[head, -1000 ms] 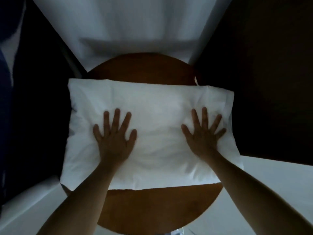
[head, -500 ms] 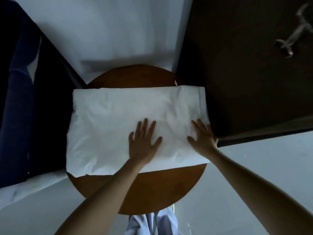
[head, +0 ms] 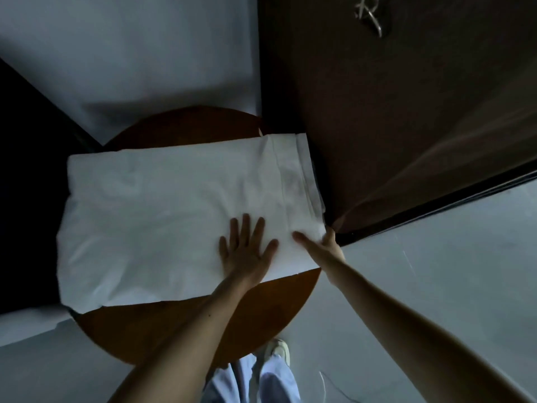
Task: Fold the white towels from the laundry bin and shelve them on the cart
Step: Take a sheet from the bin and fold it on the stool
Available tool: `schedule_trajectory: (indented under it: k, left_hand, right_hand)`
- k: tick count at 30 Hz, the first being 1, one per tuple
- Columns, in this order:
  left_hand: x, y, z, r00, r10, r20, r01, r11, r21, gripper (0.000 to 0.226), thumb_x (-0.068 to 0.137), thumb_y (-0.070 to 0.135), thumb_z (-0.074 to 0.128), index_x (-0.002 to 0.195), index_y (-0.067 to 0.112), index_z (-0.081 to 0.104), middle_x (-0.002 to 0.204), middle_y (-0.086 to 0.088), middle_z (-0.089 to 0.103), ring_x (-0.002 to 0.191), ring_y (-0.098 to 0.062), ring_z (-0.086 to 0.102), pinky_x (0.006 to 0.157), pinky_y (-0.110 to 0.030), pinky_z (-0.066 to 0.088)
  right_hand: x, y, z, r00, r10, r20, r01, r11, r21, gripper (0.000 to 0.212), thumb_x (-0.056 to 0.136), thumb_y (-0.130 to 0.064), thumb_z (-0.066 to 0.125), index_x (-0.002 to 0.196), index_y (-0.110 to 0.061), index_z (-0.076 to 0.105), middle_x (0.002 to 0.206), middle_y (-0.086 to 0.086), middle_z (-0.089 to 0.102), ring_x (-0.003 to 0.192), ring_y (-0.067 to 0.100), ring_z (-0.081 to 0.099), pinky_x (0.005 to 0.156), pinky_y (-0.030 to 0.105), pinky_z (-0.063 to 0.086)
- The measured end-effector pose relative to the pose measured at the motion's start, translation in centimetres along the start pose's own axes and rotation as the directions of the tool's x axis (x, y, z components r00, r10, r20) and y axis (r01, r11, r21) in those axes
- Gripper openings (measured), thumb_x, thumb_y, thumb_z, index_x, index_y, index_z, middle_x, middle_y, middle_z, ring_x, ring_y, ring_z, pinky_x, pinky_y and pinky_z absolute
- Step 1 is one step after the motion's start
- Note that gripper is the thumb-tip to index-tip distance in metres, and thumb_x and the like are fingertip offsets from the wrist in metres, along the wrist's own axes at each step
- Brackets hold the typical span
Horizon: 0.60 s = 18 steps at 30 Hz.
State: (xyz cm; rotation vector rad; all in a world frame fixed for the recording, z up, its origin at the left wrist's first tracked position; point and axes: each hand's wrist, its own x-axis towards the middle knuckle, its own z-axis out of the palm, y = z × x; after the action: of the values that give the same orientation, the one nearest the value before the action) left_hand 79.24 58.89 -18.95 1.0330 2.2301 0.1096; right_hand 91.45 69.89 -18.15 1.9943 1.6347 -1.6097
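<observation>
table point(head: 203, 324): round, wooden; its middle is lying hidden under the towel.
towel point(head: 162, 216): white, lying flat across the table and overhanging its left edge; the creases are showing only faintly in the dim light.
left hand point(head: 247, 251): pressing the towel's near right part, fingers spread flat.
right hand point(head: 322, 247): pinching the towel's near right corner, thumb on top, fingers hiding beneath.

You're in a dim room, likely a bedroom or hotel room. Round wooden table point(head: 186, 330) mid-frame, white sheeted bed point(head: 130, 53) upper left, dark wooden door point(head: 406, 126) with metal handle point(head: 370, 16) upper right.
</observation>
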Motion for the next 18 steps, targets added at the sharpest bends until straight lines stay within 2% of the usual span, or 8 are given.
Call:
schedule_trajectory:
  k: [2, 4, 6, 9, 11, 15, 16, 18]
  left_hand:
    - [0.0, 0.2, -0.3, 0.999, 0.004, 0.040, 0.000, 0.997, -0.082, 0.060, 0.095, 0.059, 0.017, 0.148, 0.040, -0.003, 0.157, 0.009, -0.016, 0.144, -0.016, -0.018, 0.114, -0.045, -0.008]
    - [-0.5, 0.9, -1.6, 0.991, -0.021, 0.132, 0.056, 0.962, -0.268, 0.059, 0.094, 0.060, 0.017, 0.149, 0.039, 0.010, 0.159, 0.009, -0.001, 0.146, -0.016, -0.004, 0.117, -0.047, 0.000]
    - [-1.1, 1.8, -3.4, 0.972, -0.061, 0.226, 0.170, 0.847, -0.503, 0.062, 0.095, 0.060, 0.017, 0.149, 0.031, 0.018, 0.157, 0.005, 0.015, 0.145, -0.019, 0.013, 0.118, -0.044, 0.008]
    - [-2.0, 1.5, -6.4, 0.932, -0.143, 0.333, 0.351, 0.586, -0.730, 0.070, 0.094, 0.062, 0.024, 0.149, 0.020, 0.019, 0.155, -0.005, 0.023, 0.141, -0.025, 0.024, 0.117, -0.039, 0.016]
    - [-2.4, 0.2, -7.6, 0.903, -0.158, 0.399, 0.424, 0.470, -0.774, 0.084, 0.083, 0.074, 0.028, 0.148, 0.021, 0.020, 0.153, -0.009, 0.027, 0.138, -0.027, 0.030, 0.115, -0.039, 0.023]
    - [-4.7, -3.0, -10.0, 0.863, -0.164, 0.478, 0.504, 0.342, -0.793, 0.113, 0.053, 0.095, 0.033, 0.145, 0.029, 0.029, 0.145, -0.010, 0.040, 0.131, -0.032, 0.040, 0.109, -0.048, 0.031]
    - [-5.3, -4.0, -10.6, 0.868, -0.143, 0.475, 0.494, 0.340, -0.800, 0.110, 0.055, 0.095, 0.030, 0.144, 0.032, 0.032, 0.144, -0.009, 0.042, 0.130, -0.032, 0.041, 0.109, -0.051, 0.031]
    - [-6.2, -6.0, -11.3, 0.882, -0.115, 0.457, 0.469, 0.307, -0.828, 0.087, 0.073, 0.085, 0.023, 0.140, 0.032, 0.039, 0.139, -0.007, 0.048, 0.126, -0.030, 0.046, 0.107, -0.052, 0.034]
  right_hand:
    - [-0.4, -1.0, -0.1, 0.996, -0.013, -0.083, 0.012, 1.000, -0.003, 0.089, 0.072, -0.046, 0.075, 0.140, -0.016, 0.027, 0.134, 0.010, 0.045, 0.119, 0.032, 0.049, 0.093, 0.039, 0.046]
    - [-1.2, -2.3, -0.4, 0.997, 0.032, -0.064, -0.024, 0.992, 0.120, 0.077, 0.073, -0.031, 0.077, 0.134, -0.011, 0.035, 0.124, 0.009, 0.052, 0.112, 0.030, 0.052, 0.085, 0.037, 0.049]
    - [-2.5, -4.4, -0.5, 0.999, 0.051, 0.009, -0.052, 0.973, 0.227, 0.064, 0.072, -0.020, 0.078, 0.126, -0.009, 0.045, 0.110, 0.007, 0.057, 0.102, 0.026, 0.054, 0.073, 0.033, 0.049]
    - [-5.2, -7.9, 0.6, 0.991, -0.108, 0.082, 0.094, 0.982, 0.163, 0.044, 0.073, -0.013, 0.074, 0.113, -0.008, 0.055, 0.104, 0.009, 0.060, 0.092, 0.023, 0.057, 0.070, 0.030, 0.051]
    - [-7.4, -9.9, 1.6, 0.969, -0.225, 0.107, 0.216, 0.973, 0.084, 0.031, 0.074, -0.011, 0.072, 0.102, -0.010, 0.059, 0.096, 0.007, 0.063, 0.087, 0.021, 0.060, 0.071, 0.028, 0.052]
    - [-11.3, -12.5, 4.1, 0.917, -0.353, 0.187, 0.370, 0.927, -0.064, 0.026, 0.073, -0.010, 0.069, 0.094, -0.019, 0.057, 0.084, -0.002, 0.061, 0.074, 0.013, 0.057, 0.055, 0.020, 0.045]
    - [-12.0, -13.0, 4.9, 0.908, -0.370, 0.196, 0.393, 0.915, -0.094, 0.024, 0.073, -0.011, 0.069, 0.093, -0.018, 0.057, 0.083, -0.002, 0.061, 0.072, 0.012, 0.056, 0.054, 0.020, 0.045]
    - [-13.3, -13.7, 6.7, 0.893, -0.394, 0.217, 0.428, 0.893, -0.141, 0.021, 0.073, -0.012, 0.069, 0.089, -0.014, 0.057, 0.075, -0.003, 0.056, 0.065, 0.010, 0.052, 0.050, 0.019, 0.042]
